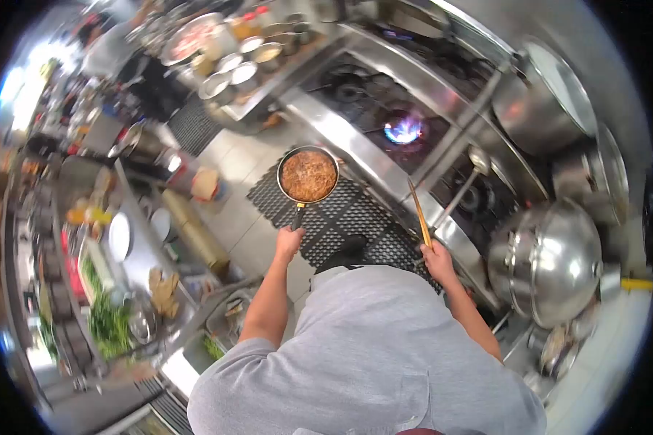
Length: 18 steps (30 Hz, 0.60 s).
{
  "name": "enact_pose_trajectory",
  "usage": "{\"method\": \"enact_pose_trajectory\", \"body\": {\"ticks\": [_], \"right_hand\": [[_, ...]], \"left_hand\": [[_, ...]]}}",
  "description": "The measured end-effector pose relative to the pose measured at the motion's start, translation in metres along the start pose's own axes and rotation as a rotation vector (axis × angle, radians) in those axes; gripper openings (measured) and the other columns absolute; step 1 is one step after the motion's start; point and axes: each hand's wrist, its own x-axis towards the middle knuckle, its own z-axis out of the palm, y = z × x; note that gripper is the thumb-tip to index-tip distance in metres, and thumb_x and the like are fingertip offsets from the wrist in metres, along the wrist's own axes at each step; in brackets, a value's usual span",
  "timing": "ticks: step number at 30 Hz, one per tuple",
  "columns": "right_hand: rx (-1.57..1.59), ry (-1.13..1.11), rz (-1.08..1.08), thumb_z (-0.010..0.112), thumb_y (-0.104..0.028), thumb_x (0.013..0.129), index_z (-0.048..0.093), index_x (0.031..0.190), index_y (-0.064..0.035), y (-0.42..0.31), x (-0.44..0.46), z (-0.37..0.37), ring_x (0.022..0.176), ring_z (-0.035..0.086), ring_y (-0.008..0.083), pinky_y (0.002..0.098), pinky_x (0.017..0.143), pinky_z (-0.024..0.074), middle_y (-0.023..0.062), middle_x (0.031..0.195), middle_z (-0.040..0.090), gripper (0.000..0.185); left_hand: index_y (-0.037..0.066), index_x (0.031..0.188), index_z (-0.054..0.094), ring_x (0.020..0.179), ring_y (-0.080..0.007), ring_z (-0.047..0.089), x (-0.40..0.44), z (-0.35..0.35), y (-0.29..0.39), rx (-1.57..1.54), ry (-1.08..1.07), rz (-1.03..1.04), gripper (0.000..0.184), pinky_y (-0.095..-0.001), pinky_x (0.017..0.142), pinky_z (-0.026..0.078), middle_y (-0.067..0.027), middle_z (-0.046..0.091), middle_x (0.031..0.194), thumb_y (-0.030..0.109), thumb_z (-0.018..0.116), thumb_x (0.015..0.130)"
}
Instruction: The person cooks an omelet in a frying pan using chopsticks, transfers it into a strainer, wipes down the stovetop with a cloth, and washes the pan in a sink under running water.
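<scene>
The left hand [291, 244] is wrapped around the dark handle [297, 218] of a frying pan [288, 155], and the right hand [436, 262] is closed around the lower end of long, light-brown chopsticks [419, 216]; whether that is one stick or a pair held together, I cannot tell. Their tips point away from the body, over the stove's front edge.

The pan is held out ahead of the body, seen above a black perforated floor mat [326, 230] and to the left of the stove [334, 130]. Browned, shredded-looking food [309, 176] fills it almost to the rim. The pan should be stiff and fairly front-heavy with that load, so a one-handed hold calls for a firm wrist. The handle is the place to grip; the metal rim is probably hot. The food looks soft, perhaps greasy, and liable to slide or break if the pan tips. The chopsticks should be light and stiff, best held near the thick end.

Farther out, a blue flame [403, 130] burns on the stove with no pan over it, and a ladle [479, 158] lies across a nearer burner. To the right stands a large domed steel vessel [551, 257], with a tall stockpot [533, 109] beyond. On the left, leafy greens [109, 322] and a white plate [120, 236] rest on a bench [139, 270].
</scene>
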Motion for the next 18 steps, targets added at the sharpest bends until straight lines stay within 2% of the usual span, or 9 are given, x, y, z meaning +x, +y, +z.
{"method": "enact_pose_trajectory", "body": {"ticks": [4,6,8,9,11,13,15,16,18], "right_hand": [[-0.019,0.180,0.038,0.057,-0.030,0.092,0.051,0.080,0.0007,0.034,-0.005,-0.008,0.065,0.058,0.0268,0.0406,0.061,0.0432,0.0155,0.066,0.055,0.033],[-0.015,0.272,0.091,0.057,-0.030,0.092,0.051,0.080,0.0008,0.040,-0.015,-0.010,0.064,0.057,0.0270,0.0406,0.060,0.0429,0.0157,0.067,0.055,0.033],[-0.020,0.349,0.133,0.057,-0.029,0.092,0.052,0.081,0.0004,0.046,-0.027,-0.008,0.063,0.057,0.0253,0.0395,0.059,0.0428,0.0142,0.065,0.055,0.032],[0.016,0.368,0.176,0.057,-0.029,0.092,0.052,0.081,0.0001,0.043,-0.035,-0.009,0.063,0.057,0.0247,0.0390,0.059,0.0429,0.0133,0.065,0.056,0.032],[0.099,0.402,0.259,0.057,-0.029,0.092,0.053,0.083,-0.0003,0.035,-0.053,-0.006,0.062,0.057,0.0236,0.0381,0.059,0.0430,0.0116,0.065,0.057,0.030],[0.127,0.451,0.278,0.058,-0.029,0.092,0.053,0.083,-0.0008,0.045,-0.064,-0.001,0.061,0.056,0.0212,0.0368,0.057,0.0431,0.0086,0.065,0.057,0.030],[0.132,0.504,0.303,0.058,-0.028,0.092,0.052,0.082,-0.0008,0.049,-0.074,0.003,0.060,0.055,0.0198,0.0369,0.057,0.0429,0.0082,0.065,0.056,0.030],[0.182,0.536,0.294,0.058,-0.026,0.093,0.052,0.080,-0.0019,0.056,-0.076,0.007,0.057,0.053,0.0160,0.0344,0.054,0.0422,0.0061,0.064,0.055,0.027],[0.329,0.562,0.349,0.058,-0.024,0.093,0.053,0.080,-0.0028,0.051,-0.078,0.011,0.056,0.052,0.0140,0.0322,0.052,0.0415,0.0044,0.064,0.054,0.025]], "left_hand": [[0.002,0.072,0.056,0.040,-0.0130,0.046,0.038,0.095,0.069,0.159,-0.239,0.119,0.015,-0.0308,0.037,0.034,-0.0025,0.052,0.056,0.013,0.066,0.073],[0.000,0.074,0.058,0.041,-0.0138,0.047,0.058,0.144,0.103,0.142,-0.379,0.122,0.017,-0.0313,0.039,0.036,-0.0030,0.052,0.055,0.015,0.066,0.072],[-0.003,0.074,0.062,0.043,-0.0167,0.052,0.083,0.195,0.123,0.167,-0.422,0.221,0.022,-0.0329,0.041,0.040,-0.0062,0.054,0.054,0.019,0.064,0.072],[0.001,0.068,0.058,0.042,-0.0154,0.050,0.117,0.225,0.112,0.138,-0.492,0.215,0.021,-0.0311,0.038,0.038,-0.0062,0.054,0.054,0.019,0.068,0.073],[-0.004,0.079,0.062,0.050,-0.0226,0.060,0.147,0.251,0.126,0.427,-0.451,0.300,0.029,-0.0360,0.046,0.047,-0.0134,0.063,0.062,0.023,0.068,0.074],[-0.007,0.089,0.063,0.063,-0.0311,0.068,0.151,0.228,0.153,0.636,-0.321,0.587,0.040,-0.0413,0.061,0.053,-0.0192,0.067,0.071,0.031,0.068,0.075],[-0.007,0.100,0.064,0.089,-0.0398,0.068,0.169,0.195,0.172,0.767,-0.229,0.584,0.047,-0.0469,0.083,0.053,-0.0270,0.068,0.091,0.034,0.065,0.077],[-0.007,0.102,0.064,0.091,-0.0400,0.068,0.166,0.184,0.181,0.794,-0.179,0.593,0.049,-0.0472,0.083,0.053,-0.0267,0.068,0.095,0.036,0.065,0.079],[-0.005,0.103,0.064,0.095,-0.0404,0.067,0.138,0.186,0.186,0.902,-0.089,0.549,0.049,-0.0475,0.085,0.053,-0.0270,0.067,0.102,0.038,0.063,0.081]]}}
